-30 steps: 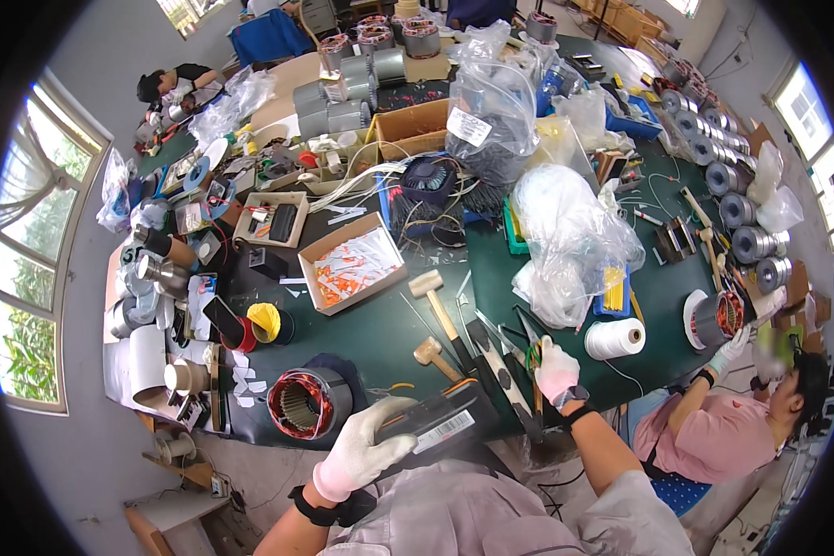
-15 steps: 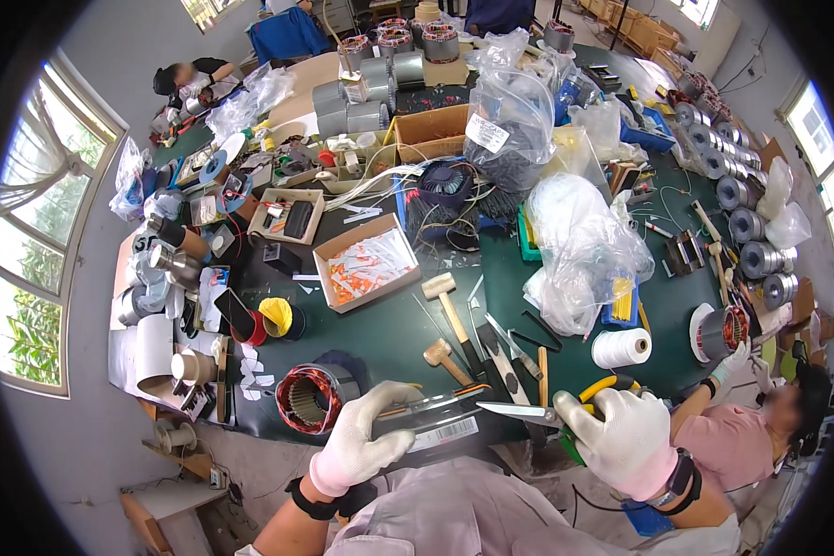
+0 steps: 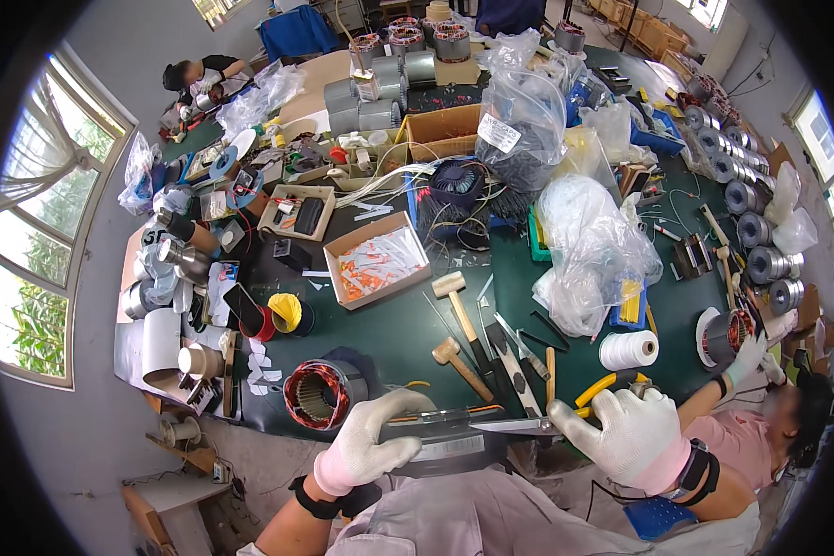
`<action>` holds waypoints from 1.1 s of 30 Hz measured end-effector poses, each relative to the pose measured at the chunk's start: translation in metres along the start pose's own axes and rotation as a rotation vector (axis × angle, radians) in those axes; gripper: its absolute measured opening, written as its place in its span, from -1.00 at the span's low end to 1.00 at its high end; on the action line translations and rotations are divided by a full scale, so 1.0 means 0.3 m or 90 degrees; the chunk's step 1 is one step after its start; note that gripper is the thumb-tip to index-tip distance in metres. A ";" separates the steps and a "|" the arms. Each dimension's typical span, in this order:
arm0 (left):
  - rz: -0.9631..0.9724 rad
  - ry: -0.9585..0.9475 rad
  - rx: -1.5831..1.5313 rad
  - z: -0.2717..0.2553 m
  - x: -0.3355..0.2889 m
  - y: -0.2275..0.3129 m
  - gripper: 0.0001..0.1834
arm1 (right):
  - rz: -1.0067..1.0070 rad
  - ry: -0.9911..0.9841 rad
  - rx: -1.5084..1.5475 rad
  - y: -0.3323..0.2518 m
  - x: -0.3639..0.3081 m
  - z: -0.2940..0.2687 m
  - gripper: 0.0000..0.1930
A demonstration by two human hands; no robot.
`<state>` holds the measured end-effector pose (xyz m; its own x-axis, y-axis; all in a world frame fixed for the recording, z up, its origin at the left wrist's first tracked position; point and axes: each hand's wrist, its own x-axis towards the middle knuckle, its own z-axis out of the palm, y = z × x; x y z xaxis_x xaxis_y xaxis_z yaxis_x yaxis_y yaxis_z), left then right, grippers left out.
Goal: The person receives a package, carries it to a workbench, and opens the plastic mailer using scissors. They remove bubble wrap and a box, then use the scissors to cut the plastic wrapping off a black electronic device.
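Observation:
My left hand, in a white glove, pinches a thin clear plastic packet with a pale label, held over the table's front edge. Along its upper side runs a narrow dark strip with an orange end. My right hand, also gloved, grips scissors with a yellow handle. The scissor blades point left and reach the packet's right end; whether they touch it I cannot tell. Just beyond my left hand stands a motor stator with red windings.
Wooden-handled mallets, a file and other hand tools lie ahead. A white thread spool stands to their right. Farther back are a carton of paper strips and a plastic bag. A co-worker in pink handles another stator at right.
The scissor blades have come level and close together against the packet's end. The packet has tilted, its label now facing up more. The whole view has shifted slightly.

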<state>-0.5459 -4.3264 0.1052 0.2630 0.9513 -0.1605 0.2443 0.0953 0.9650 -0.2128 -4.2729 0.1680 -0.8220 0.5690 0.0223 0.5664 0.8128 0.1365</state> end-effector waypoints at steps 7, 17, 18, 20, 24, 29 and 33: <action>-0.055 -0.024 -0.026 -0.009 -0.002 0.011 -0.52 | -0.002 0.007 0.021 -0.009 0.005 0.002 -0.66; 0.001 -0.027 -0.033 0.015 0.004 0.004 -0.59 | 0.005 -0.028 0.051 -0.055 0.008 0.006 -0.59; -0.046 -0.044 -0.057 0.019 0.004 0.012 -0.59 | 0.005 -0.027 0.051 -0.061 0.009 0.006 -0.59; -0.058 -0.047 -0.065 0.026 0.003 0.014 -0.60 | 0.009 -0.031 0.064 -0.069 0.010 0.006 -0.55; -0.060 -0.038 -0.059 0.031 0.001 0.009 -0.59 | 0.020 -0.042 0.080 -0.077 0.011 0.009 -0.54; -0.033 -0.026 -0.034 0.036 0.004 0.022 -0.56 | 0.059 -0.016 0.115 -0.098 0.002 0.039 -0.55; -0.086 -0.009 -0.057 0.047 0.003 0.018 -0.60 | 0.109 0.046 0.136 -0.132 -0.010 0.085 -0.57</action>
<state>-0.5311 -4.3292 0.1075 0.2472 0.9236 -0.2930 0.1944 0.2490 0.9488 -0.2312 -4.3038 0.1372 -0.7115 0.6958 0.0979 0.6904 0.7182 -0.0866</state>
